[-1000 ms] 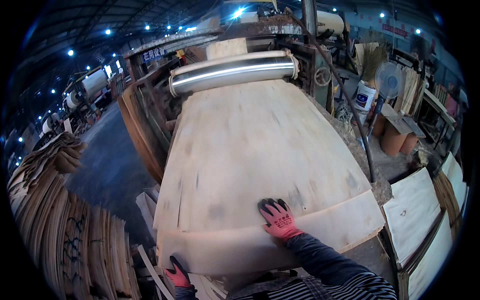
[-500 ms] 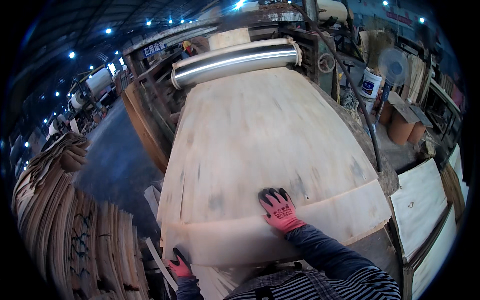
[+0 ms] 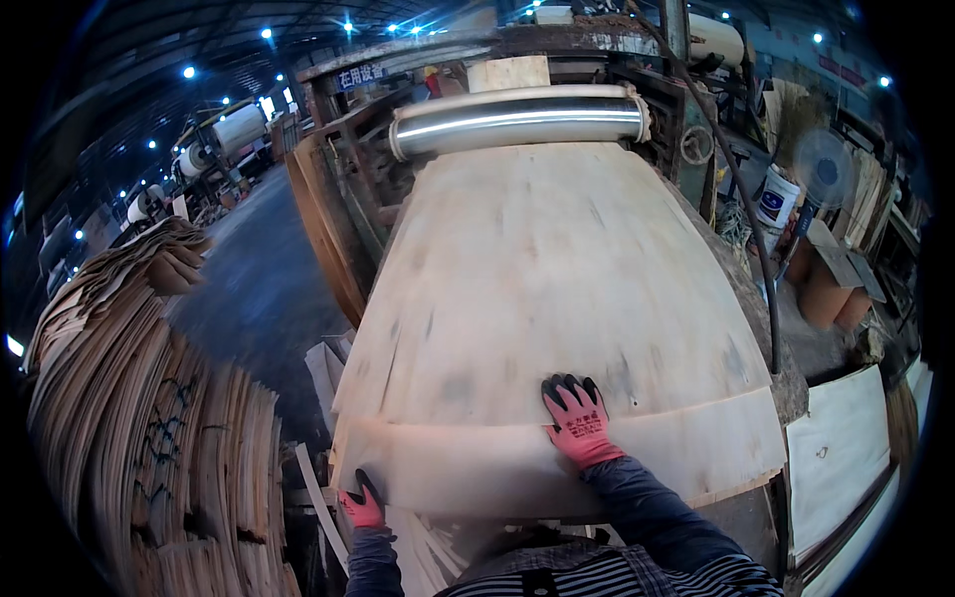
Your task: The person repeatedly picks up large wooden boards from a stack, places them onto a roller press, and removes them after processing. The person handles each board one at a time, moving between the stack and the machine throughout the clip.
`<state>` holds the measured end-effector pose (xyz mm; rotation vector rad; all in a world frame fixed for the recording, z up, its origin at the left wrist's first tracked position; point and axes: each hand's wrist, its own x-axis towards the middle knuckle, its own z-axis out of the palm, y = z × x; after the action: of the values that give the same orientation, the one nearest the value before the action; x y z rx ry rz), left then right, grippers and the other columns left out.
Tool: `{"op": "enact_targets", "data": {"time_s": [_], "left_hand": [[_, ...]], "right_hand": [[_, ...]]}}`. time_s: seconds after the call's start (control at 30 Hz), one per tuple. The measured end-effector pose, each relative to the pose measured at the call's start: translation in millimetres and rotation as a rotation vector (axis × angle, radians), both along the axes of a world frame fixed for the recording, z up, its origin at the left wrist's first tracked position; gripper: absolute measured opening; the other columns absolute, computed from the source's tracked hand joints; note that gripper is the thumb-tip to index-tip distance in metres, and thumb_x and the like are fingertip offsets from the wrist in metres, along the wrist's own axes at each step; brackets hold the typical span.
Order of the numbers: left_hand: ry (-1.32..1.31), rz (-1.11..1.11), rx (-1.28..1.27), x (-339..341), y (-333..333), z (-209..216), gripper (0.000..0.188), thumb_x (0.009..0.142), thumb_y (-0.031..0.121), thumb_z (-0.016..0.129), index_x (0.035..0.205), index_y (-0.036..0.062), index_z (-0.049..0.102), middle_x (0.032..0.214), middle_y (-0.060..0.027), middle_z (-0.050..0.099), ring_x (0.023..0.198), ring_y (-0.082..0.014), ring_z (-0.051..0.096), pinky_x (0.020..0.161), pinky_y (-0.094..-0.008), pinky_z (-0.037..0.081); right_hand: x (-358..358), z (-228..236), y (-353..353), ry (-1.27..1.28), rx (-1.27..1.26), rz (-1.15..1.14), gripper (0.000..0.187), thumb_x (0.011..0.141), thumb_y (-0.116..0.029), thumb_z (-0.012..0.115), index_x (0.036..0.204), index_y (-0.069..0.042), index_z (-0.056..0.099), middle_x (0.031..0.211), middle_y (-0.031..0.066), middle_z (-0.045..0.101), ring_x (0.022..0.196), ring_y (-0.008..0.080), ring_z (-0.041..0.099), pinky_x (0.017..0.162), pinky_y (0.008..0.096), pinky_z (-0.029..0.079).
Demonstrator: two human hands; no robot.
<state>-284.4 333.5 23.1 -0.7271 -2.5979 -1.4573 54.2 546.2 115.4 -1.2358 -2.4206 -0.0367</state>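
A pale wood veneer sheet (image 3: 537,289) with grey and brown streaks spreads out in front of me, its far end up against a shiny metal roller (image 3: 522,120). Across its near end lies a narrower veneer strip (image 3: 637,453), crossways and against or over the sheet's edge. My right hand (image 3: 580,423), in a pink glove with black fingertips, rests flat near the seam, fingers stretched forward. At the strip's near left corner, my left hand (image 3: 364,502), gloved alike, grips the edge with the thumb on top. Its other fingers are mostly hidden.
Tall stacks of veneer sheets (image 3: 149,438) stand at my left. To the right are a dark slanting pole (image 3: 751,229), a white bucket (image 3: 777,197), a fan (image 3: 822,167) and a white-faced panel (image 3: 838,458). Loose veneer scraps (image 3: 320,507) lie by my left hand.
My view has swung slightly left, so the scene sits farther right. Both hands keep nearly the same places on the veneer.
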Motion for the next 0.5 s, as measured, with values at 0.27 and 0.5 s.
{"op": "enact_targets", "data": {"time_s": [0.27,0.5], "left_hand": [[-0.122,-0.100,0.214,24.6,12.9,44.4,0.049,0.081,0.018,0.058,0.118,-0.0081,0.040,0.117,-0.0263,0.046,0.107,-0.0371,0.045,0.092,-0.0394,0.036],[0.002,0.102,0.087,3.0,4.7,-2.8,0.051,0.082,0.023,0.059,0.118,-0.0079,0.041,0.117,-0.0254,0.047,0.106,-0.0344,0.047,0.092,-0.0375,0.036]], "right_hand": [[1.5,-4.1,2.4,0.017,0.030,-0.008,0.056,0.064,-0.033,0.067,0.116,-0.017,0.051,0.118,0.0055,0.046,0.115,0.0243,0.038,0.101,0.0456,0.023],[-0.8,-2.8,1.8,0.037,0.018,0.000,0.056,0.063,-0.034,0.067,0.115,-0.018,0.052,0.118,0.0054,0.046,0.115,0.0251,0.038,0.101,0.0456,0.023]]}}
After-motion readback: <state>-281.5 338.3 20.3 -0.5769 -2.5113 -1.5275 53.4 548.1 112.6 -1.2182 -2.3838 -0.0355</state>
